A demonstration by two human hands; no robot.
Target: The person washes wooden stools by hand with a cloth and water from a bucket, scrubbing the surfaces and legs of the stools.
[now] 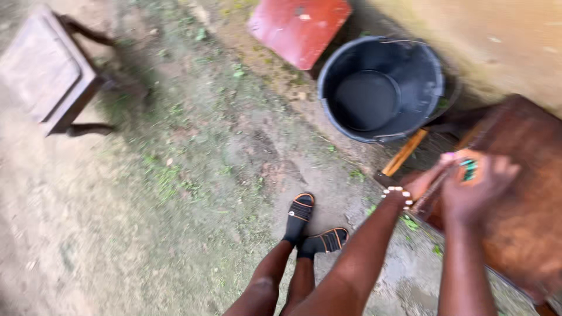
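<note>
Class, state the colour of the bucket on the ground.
The bucket is black, seen best in the head view.

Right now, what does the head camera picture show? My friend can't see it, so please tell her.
Two bare hands, left hand and right hand, meet over a brown wooden surface, with a small orange and green thing at the right hand, too blurred to identify. Nearby on the dirt ground stand an empty dark bucket, a red square slab and a wooden stool; sandalled feet show below.
</note>
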